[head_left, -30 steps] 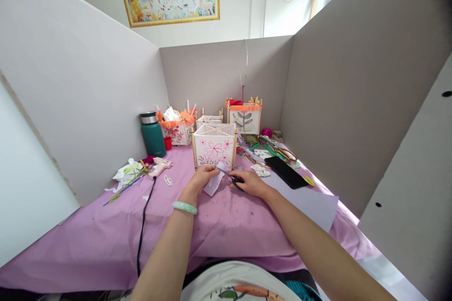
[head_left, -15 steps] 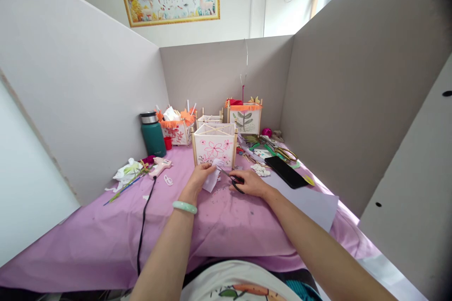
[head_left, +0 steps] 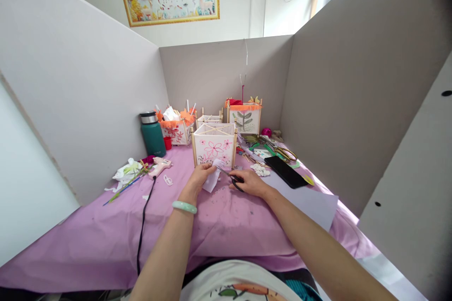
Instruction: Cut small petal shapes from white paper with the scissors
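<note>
Between the fingers of my left hand (head_left: pixel 200 176) is a small piece of white paper (head_left: pixel 211 182), its lower part hanging toward me. My right hand (head_left: pixel 250 183) is closed around the black handles of a pair of scissors (head_left: pixel 236 179). The blades point left and meet the paper's right edge; whether they are parted is too small to tell. Just behind both hands stands a square lantern frame (head_left: pixel 213 146) of wooden sticks and white panels, with pink flowers drawn on its front.
At left are a teal bottle (head_left: pixel 154 135), a pink glue gun (head_left: pixel 161 167) with a black cord, and crumpled white scraps (head_left: pixel 126 172). On the right, a black phone (head_left: pixel 286 172) lies on a white sheet (head_left: pixel 314 204). Decorated boxes (head_left: pixel 245 120) stand along the back, and grey partitions (head_left: pixel 226 66) enclose the table.
Almost nothing differs. The scissor handles sit slightly closer together, and both hands keep their places at the paper.
</note>
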Tool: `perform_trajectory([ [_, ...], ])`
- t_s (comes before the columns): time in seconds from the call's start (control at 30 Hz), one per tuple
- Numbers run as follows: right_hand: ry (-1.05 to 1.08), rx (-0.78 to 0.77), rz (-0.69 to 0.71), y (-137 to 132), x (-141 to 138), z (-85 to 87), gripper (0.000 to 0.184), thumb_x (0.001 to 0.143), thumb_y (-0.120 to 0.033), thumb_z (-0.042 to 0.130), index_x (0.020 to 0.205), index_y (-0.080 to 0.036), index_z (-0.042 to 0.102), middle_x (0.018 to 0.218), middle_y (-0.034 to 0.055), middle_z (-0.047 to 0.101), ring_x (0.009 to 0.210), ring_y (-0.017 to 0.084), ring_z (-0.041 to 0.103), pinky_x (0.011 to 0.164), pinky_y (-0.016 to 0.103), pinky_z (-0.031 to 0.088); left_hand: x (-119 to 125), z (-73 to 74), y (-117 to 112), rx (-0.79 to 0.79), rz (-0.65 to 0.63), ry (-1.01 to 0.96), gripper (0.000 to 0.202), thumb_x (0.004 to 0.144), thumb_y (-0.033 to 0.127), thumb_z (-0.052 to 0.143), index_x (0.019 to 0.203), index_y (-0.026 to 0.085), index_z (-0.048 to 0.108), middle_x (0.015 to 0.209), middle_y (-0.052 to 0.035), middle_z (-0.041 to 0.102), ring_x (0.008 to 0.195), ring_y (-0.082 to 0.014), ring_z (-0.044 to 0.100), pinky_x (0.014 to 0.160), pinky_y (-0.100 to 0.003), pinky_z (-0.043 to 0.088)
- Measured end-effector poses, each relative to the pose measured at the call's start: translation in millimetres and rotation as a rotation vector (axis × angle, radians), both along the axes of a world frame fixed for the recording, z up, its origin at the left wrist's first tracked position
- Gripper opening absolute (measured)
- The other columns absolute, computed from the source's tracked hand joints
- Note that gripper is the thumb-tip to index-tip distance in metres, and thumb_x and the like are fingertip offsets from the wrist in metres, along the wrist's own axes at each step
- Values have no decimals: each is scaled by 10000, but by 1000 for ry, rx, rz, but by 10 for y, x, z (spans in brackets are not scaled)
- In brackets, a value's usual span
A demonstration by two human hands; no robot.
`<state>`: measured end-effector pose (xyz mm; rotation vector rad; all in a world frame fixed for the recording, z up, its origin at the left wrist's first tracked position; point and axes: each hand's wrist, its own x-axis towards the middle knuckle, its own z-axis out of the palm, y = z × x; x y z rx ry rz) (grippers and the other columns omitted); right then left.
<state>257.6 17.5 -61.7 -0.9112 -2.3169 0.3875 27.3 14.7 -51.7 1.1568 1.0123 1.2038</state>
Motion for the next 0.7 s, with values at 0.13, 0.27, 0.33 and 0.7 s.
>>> perform_trajectory([
  [0.13,1,-8,-15,13,2,-12,400,808,-378,752,1166,-201,739,856,30,754,708,155,632,667,234,400,-10,-9,6,9,-7,8,434,638,434,880,821,82,705,689,-117,719,571,-199,668,547,-285,507],
  [0.27,-3,-9,-20,21,7,-13,378,818,-373,749,1150,-193,742,863,28,753,711,152,630,655,230,385,-17,-23,19,15,-14,3,446,621,437,886,820,79,710,700,-123,727,577,-201,674,544,-280,508],
  [0.33,-5,-9,-25,27,10,-16,373,819,-370,750,1147,-193,744,855,25,751,701,150,626,649,229,377,-19,-30,26,15,-12,-2,444,618,430,886,822,78,711,700,-124,727,573,-199,672,539,-278,507],
  [0.7,-5,13,-29,39,19,-25,362,825,-378,747,1148,-213,749,856,29,756,703,155,628,646,227,370,-3,-19,19,-11,5,-7,332,679,342,844,827,80,702,695,-123,727,564,-200,672,533,-276,509],
])
